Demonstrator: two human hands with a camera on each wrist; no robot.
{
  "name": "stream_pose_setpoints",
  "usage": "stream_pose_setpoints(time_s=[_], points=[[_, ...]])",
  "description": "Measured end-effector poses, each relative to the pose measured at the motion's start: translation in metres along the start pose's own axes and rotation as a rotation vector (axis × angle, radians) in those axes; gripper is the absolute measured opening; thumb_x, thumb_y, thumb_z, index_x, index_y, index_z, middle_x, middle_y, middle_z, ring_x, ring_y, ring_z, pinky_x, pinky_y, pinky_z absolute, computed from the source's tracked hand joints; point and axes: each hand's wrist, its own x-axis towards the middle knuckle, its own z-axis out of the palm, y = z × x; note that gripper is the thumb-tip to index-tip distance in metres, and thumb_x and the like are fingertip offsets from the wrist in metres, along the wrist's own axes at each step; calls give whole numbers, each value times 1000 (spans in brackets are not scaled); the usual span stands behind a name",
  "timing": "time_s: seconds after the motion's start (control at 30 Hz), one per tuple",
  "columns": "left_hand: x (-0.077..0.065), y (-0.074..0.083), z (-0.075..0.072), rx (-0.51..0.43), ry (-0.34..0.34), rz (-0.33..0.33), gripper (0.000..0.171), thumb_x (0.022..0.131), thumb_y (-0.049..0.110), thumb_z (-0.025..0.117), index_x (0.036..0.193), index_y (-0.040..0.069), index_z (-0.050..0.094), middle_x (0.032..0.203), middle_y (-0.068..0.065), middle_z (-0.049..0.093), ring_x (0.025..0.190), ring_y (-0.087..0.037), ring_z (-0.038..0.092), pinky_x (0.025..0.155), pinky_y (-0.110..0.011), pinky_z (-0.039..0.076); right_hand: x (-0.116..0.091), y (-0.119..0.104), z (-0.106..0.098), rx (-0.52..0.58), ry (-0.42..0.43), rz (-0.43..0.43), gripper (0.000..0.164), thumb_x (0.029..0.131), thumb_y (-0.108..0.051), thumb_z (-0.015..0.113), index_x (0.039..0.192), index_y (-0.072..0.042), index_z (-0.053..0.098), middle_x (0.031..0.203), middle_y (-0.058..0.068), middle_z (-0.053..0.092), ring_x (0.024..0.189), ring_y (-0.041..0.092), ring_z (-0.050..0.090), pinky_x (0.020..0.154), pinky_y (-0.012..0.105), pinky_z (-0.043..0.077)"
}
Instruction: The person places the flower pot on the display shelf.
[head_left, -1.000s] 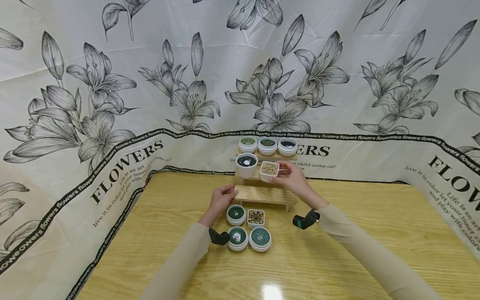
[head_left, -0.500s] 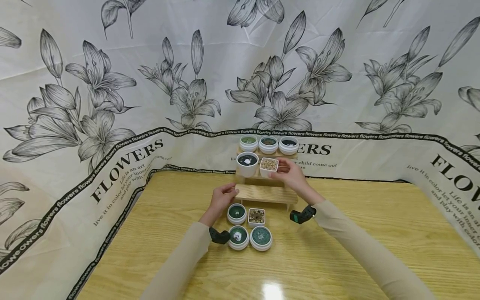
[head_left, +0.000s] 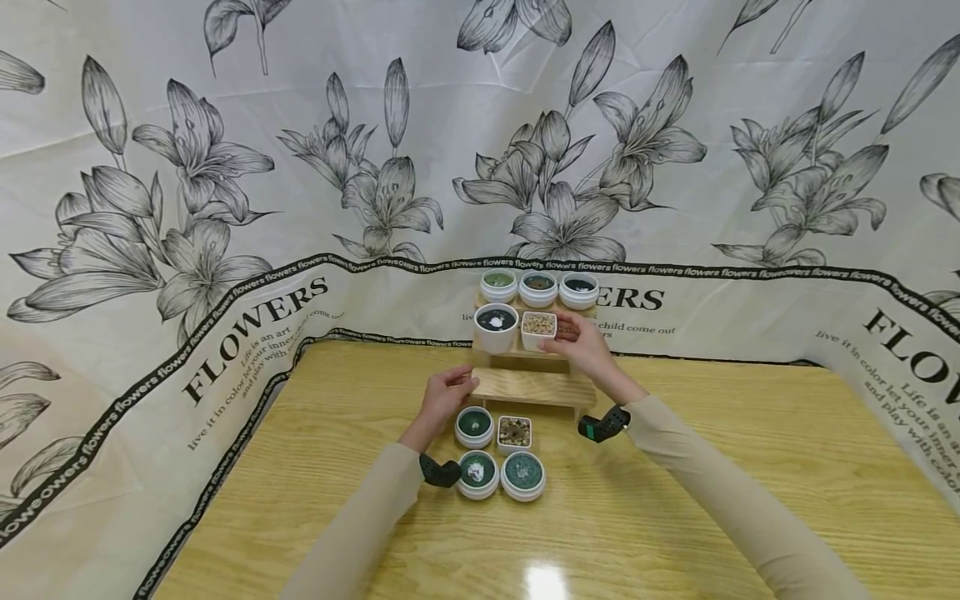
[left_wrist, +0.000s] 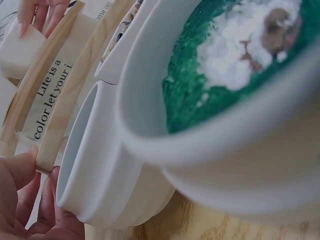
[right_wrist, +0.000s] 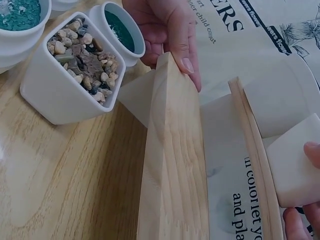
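My right hand (head_left: 587, 348) grips a small square white pot (head_left: 537, 333) filled with tan pebbles. This pot is on the middle step of a tiered wooden stand (head_left: 534, 387), beside a taller round white pot (head_left: 495, 332) with dark filling. In the right wrist view, its base sits right at the step's edge, with fingers (right_wrist: 312, 154) on its side. My left hand (head_left: 442, 398) pinches the left end of the stand's bare lowest step. The left wrist view shows the thumb (left_wrist: 19, 166) at the board's end and the other fingers beneath.
Three round pots (head_left: 538, 288) line the top step against the printed curtain (head_left: 390, 304). On the table (head_left: 337, 475) before the stand are a square pot of pebbles (head_left: 514, 433) and three round pots with green filling (head_left: 522, 475), close to the left wrist.
The right hand has moved the square pot slightly back, and it now stands level beside the taller round pot. The left hand has stayed at the lowest step.
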Motion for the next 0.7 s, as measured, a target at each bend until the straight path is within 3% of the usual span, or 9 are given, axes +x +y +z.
stream_pose_setpoints(time_s=[0.33,0.7], points=[[0,0,0,-4,1,-4,34,89,6,66,121,-4,63,99,-15,67,67,-4,55,60,-16,50,1,2,3,28,45,-19,68,84,-4,70,142,3,36,137,26,47,118,38,52,82,11,49],[-1,0,0,4,-6,-4,35,90,7,66,123,-3,62,105,-20,66,71,-5,56,63,-17,52,0,5,5,15,92,-19,65,84,-7,72,140,0,40,134,23,49,113,34,54,77,10,49]])
